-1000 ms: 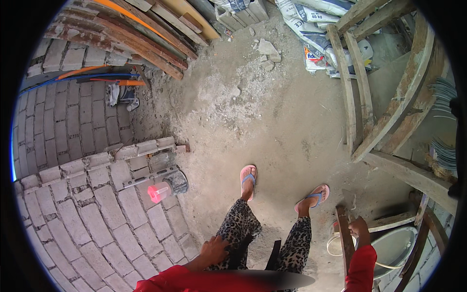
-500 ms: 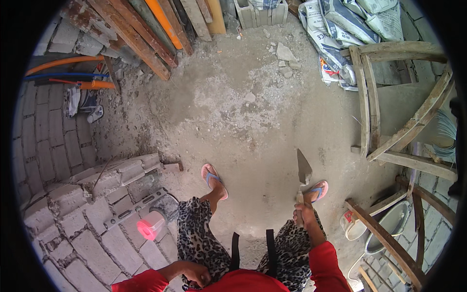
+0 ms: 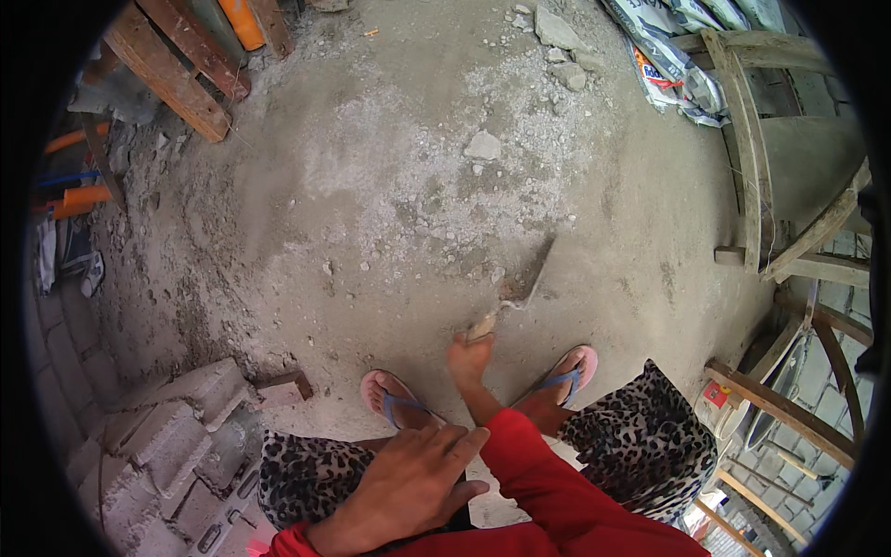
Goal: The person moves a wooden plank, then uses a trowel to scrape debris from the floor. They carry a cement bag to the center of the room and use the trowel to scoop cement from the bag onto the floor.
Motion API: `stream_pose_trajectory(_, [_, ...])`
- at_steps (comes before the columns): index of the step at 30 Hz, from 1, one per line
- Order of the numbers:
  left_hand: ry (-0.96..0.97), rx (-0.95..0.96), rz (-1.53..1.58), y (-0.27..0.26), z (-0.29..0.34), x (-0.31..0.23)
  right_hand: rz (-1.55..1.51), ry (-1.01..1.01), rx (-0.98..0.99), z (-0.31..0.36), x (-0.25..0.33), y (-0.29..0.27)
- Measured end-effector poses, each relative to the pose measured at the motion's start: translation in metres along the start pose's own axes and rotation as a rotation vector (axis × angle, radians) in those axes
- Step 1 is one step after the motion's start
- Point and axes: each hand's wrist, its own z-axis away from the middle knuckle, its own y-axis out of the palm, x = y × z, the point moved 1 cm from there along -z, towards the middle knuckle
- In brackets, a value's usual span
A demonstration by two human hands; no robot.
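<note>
My right hand (image 3: pixel 471 360) is wrapped round the wooden handle of a pointed trowel (image 3: pixel 541 270). Its metal blade is turned on edge, low over the dusty floor (image 3: pixel 399 306), just ahead of my feet; I cannot tell whether it touches the ground. Much nearer to me, my left hand (image 3: pixel 408 483) hangs over my lap with nothing in it, back upward, the thumb apart from the fingers. My feet in pink sandals with blue straps (image 3: pixel 401 402) stand on either side of the right forearm.
Loose rubble and a flat stone (image 3: pixel 483 145) lie ahead. Concrete blocks (image 3: pixel 176 436) and a level (image 3: pixel 223 520) are at the lower left. Wooden planks (image 3: pixel 172 74) lean at the far left. To the right stand a timber frame (image 3: pixel 742 148), sacks (image 3: pixel 664 56) and a bucket (image 3: pixel 716 408).
I have bent lower, and the floor looks closer. My right hand has brought the trowel left and down between my feet. My left hand has risen from my thigh and opened.
</note>
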Motion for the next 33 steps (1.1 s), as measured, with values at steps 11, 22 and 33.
stream_pose_trajectory(11, [0.268,-0.05,-0.25,-0.024,0.032,-0.005,0.089,-0.495,0.895,0.09,0.075,0.122])
stream_pose_trajectory(22, [0.397,-0.069,-0.185,-0.041,0.058,0.005,0.002,0.014,0.018,-0.133,0.033,-0.045])
stream_pose_trajectory(33, [0.296,-0.033,-0.237,-0.039,0.031,-0.018,0.002,-0.359,0.961,0.056,0.177,0.097])
